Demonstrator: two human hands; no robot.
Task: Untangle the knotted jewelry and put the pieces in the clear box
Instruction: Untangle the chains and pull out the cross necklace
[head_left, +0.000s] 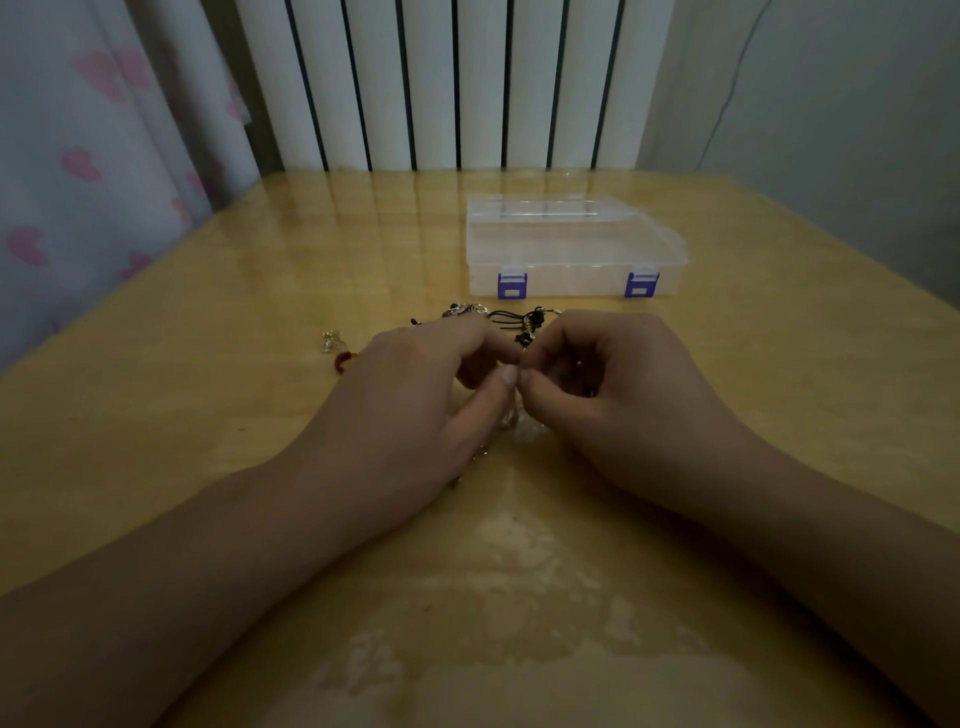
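The box (574, 249) is seen as clear plastic with purple latches (512, 286); the table (260, 291) is shown in glossy yellow wood grain; black cord (511, 318) and a red piece (343, 359) are noted; pink hearts are printed on the pale curtain (78, 171)

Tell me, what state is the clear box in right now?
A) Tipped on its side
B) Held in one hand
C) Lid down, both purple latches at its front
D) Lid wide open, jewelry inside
C: the box sits flat on the table with its lid down and two purple latches at the front, beyond both hands, which work at the jewelry.
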